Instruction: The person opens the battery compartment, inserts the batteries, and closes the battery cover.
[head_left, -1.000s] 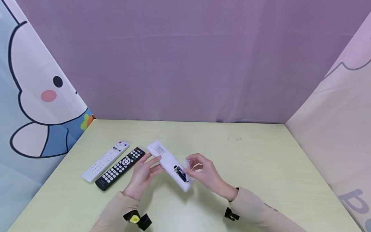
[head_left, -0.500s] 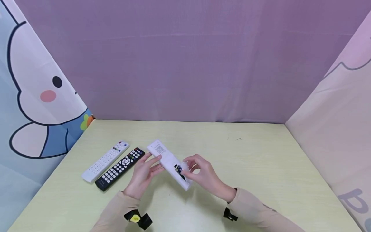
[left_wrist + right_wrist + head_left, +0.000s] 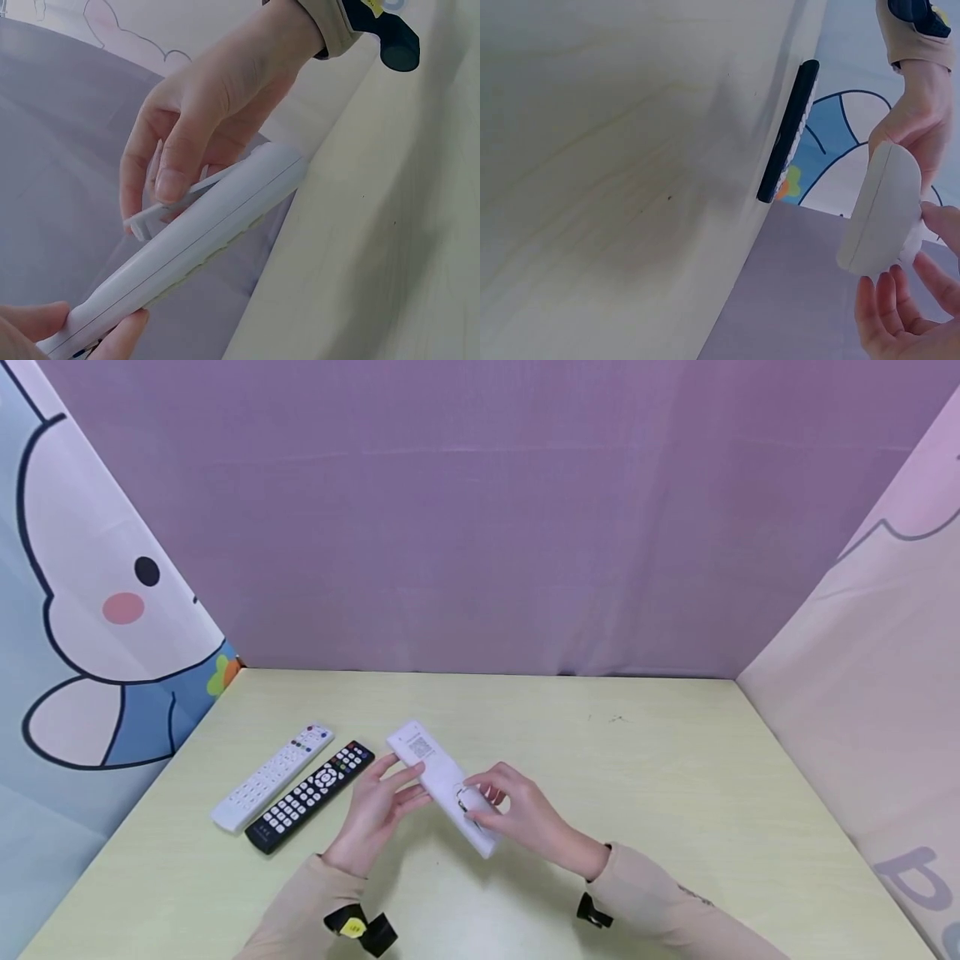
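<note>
My left hand (image 3: 369,814) holds a white remote control (image 3: 438,772) by its upper part, thumb on the near face, the back with a printed code turned up. My right hand (image 3: 528,814) pinches a white battery cover (image 3: 150,217) between thumb and fingers. In the left wrist view the cover lies slantwise against the remote's back, one end raised and the other close to the remote's lower end. The battery compartment is mostly hidden under the cover and fingers. From the right wrist view, the remote's rounded end (image 3: 885,214) shows above the right fingertips.
To the left on the pale table (image 3: 637,793) lie a second white remote (image 3: 273,777) and a black remote (image 3: 311,797), side by side with buttons up. A purple backdrop (image 3: 480,527) stands behind, with printed cloth panels (image 3: 112,718) at the sides.
The right hand has brought the cover left and down over the compartment, whose dark inside showed earlier and is now covered. The held remote has shifted slightly right.
</note>
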Available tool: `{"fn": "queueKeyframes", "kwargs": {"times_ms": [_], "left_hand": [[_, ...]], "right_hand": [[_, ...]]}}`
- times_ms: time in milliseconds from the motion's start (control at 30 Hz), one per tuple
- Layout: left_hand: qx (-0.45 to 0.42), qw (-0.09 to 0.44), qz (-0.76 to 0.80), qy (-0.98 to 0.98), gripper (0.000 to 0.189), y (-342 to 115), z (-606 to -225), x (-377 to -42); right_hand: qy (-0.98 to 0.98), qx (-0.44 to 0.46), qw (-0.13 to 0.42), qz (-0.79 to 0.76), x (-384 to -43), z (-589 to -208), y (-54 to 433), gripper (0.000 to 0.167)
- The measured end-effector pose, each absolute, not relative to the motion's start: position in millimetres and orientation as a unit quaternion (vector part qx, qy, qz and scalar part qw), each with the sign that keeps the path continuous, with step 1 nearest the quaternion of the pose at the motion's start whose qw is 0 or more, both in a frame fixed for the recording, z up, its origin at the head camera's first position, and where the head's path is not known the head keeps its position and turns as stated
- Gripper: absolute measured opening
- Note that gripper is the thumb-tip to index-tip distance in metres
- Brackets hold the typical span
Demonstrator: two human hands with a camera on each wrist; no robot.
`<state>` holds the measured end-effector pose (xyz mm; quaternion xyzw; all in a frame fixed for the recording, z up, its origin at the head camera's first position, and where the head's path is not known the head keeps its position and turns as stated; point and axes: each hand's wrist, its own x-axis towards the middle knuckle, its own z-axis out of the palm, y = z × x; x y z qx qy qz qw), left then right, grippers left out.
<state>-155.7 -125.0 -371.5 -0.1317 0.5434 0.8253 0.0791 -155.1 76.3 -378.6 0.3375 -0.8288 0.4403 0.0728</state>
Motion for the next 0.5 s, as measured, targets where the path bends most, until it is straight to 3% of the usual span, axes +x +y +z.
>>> {"fn": "queueKeyframes", "kwargs": {"times_ms": [133, 300, 500], "left_hand": [[-0.134, 0.081, 0.825, 0.543, 0.053, -123.8, -370.3, -154.5], [-0.136, 0.079, 0.826, 0.541, 0.054, -123.3, -368.8, -153.3], [-0.137, 0.073, 0.830, 0.535, 0.055, -125.2, -367.2, -152.1]], "right_hand": [[-0.835, 0.336, 0.050, 0.434, -154.1, -378.0, 77.0, 0.031], [-0.839, 0.363, 0.066, 0.400, -153.9, -381.5, 78.5, 0.033], [-0.853, 0.393, 0.074, 0.335, -150.4, -385.6, 81.2, 0.050]]}}
